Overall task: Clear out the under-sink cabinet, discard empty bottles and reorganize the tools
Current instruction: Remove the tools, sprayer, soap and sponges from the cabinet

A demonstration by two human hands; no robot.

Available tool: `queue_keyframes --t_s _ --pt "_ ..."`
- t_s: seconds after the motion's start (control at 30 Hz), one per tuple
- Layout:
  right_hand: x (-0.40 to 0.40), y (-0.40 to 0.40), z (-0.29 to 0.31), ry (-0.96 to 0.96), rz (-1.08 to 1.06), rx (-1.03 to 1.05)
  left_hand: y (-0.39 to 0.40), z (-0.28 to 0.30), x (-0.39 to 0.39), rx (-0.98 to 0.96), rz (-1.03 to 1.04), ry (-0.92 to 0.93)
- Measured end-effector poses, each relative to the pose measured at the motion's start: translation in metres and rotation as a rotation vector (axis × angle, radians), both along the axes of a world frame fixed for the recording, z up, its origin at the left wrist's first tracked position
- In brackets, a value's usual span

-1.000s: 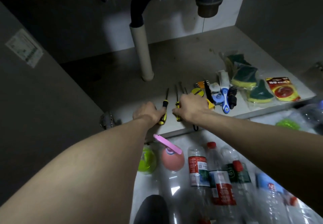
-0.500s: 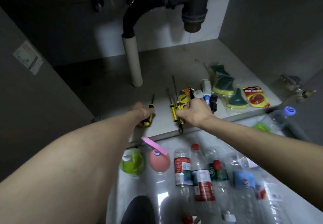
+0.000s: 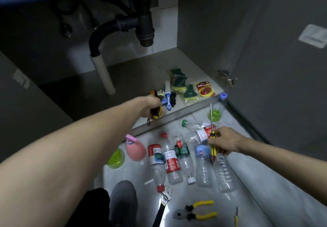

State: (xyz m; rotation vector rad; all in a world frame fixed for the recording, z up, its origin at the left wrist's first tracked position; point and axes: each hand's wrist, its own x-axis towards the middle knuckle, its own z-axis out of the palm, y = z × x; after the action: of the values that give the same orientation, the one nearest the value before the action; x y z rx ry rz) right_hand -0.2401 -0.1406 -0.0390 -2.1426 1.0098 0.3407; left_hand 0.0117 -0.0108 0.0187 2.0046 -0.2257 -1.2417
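Note:
My left hand [image 3: 151,107] reaches onto the cabinet floor [image 3: 134,78] near its front edge and grips a bundle of yellow-and-black tools [image 3: 156,113]. Out over the floor tiles, my right hand [image 3: 223,142] holds a yellow-and-black screwdriver [image 3: 212,134] with its long shaft pointing up and away. Under it lie several empty plastic bottles [image 3: 170,163] in a row. Sponges [image 3: 180,82], a blue brush [image 3: 168,101] and a red packet [image 3: 205,88] sit on the cabinet floor to the right.
A pink bottle [image 3: 135,149] and a green bottle [image 3: 115,158] lie left of the row. An adjustable wrench [image 3: 163,203], yellow-handled pliers [image 3: 196,210] and another tool tip [image 3: 236,216] lie on the tiles nearest me. The drain pipe [image 3: 104,74] stands in the cabinet.
My right hand has lifted a screwdriver out of the cabinet and drawn it back over the bottles. My left hand has shifted right and closed round the remaining yellow-and-black tools. The view has pulled back.

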Motion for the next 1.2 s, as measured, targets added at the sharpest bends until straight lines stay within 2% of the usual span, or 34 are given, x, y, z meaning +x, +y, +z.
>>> queue_keyframes --t_s 0.2,0.37,0.53,0.73,0.87,1.03,1.2 --pt "-0.083 -0.002 0.002 0.172 -0.017 0.116 -0.005 -0.013 -0.107 -0.022 -0.196 -0.029" --pt "-0.14 0.0 -0.004 0.37 0.026 0.081 0.023 -0.046 -0.177 -0.006 -0.343 -0.153" --pt "-0.166 0.01 -0.03 0.53 0.104 0.029 0.07 -0.105 -0.223 0.202 -0.58 -0.224" --pt "-0.175 0.033 -0.07 0.522 0.029 0.029 0.11 -0.154 -0.253 0.299 -0.506 -0.203" --pt "-0.187 0.051 -0.089 0.508 -0.028 -0.036 0.114 -0.171 -0.262 0.339 -0.637 -0.273" --pt "-0.215 0.06 -0.119 0.53 -0.149 0.012 0.092 -0.19 -0.283 0.298 -0.754 -0.333" --pt "-0.229 0.049 -0.134 0.548 -0.215 0.056 0.072 -0.212 -0.323 0.251 -0.668 -0.349"
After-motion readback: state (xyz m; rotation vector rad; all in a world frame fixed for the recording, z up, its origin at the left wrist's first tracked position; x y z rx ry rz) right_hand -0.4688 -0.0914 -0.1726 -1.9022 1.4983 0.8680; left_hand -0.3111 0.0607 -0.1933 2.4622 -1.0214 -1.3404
